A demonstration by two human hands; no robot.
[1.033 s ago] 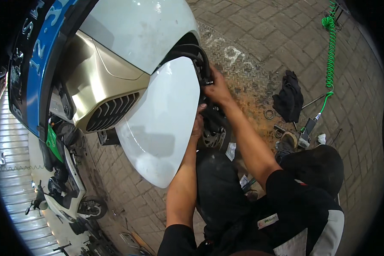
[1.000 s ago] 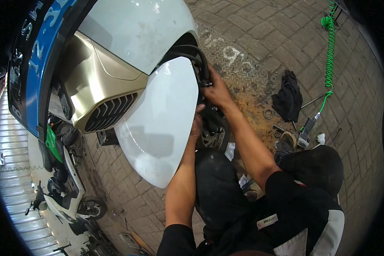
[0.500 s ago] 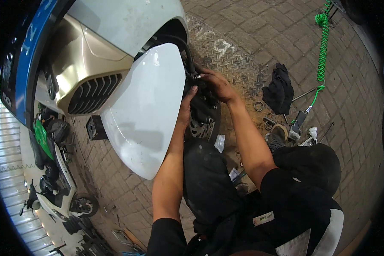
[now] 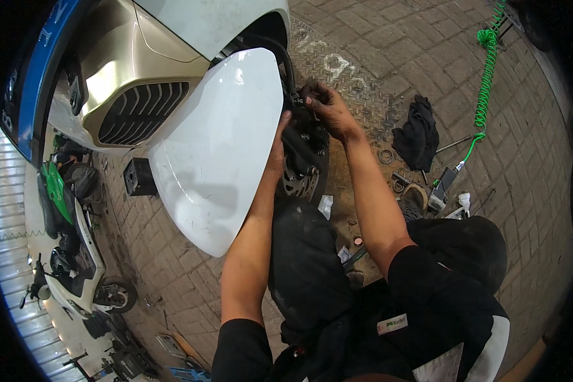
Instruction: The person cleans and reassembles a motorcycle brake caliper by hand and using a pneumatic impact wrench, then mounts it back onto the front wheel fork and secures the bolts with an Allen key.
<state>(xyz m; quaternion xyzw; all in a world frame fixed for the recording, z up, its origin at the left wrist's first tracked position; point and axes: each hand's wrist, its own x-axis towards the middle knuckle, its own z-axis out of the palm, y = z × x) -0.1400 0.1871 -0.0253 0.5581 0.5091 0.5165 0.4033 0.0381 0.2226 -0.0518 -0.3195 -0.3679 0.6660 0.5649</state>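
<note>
Well, at the far left a parked scooter (image 4: 86, 267) stands by the wall, its seat end partly green. Next comes a gold panel (image 4: 118, 57) with a dark grille (image 4: 143, 114) set in its lower part; a black block (image 4: 140, 177) rests on the paving below. Right of the grille is the white fender (image 4: 213, 153), its narrower end pointing down. The left hand (image 4: 277, 146) is at the fender's right edge, thumb pointing up along it; its fingers are mostly hidden, so I cannot tell how far open it is or whether it grips. A black hose (image 4: 288, 63) curves past the fender's top, and the fork (image 4: 301, 150) slants down toward the disc (image 4: 293, 184). The right hand (image 4: 333, 113) is beside the hose's lower end, fingers partly curled, thumb at the dark parts; whether they pinch anything is unclear. Farther right, on the metal plate (image 4: 363, 95), lies a ring (image 4: 386, 156), near a crumpled black cloth (image 4: 417, 130). Beyond them, an air tool (image 4: 444, 184) hangs off a coiled green hose (image 4: 482, 89).
</note>
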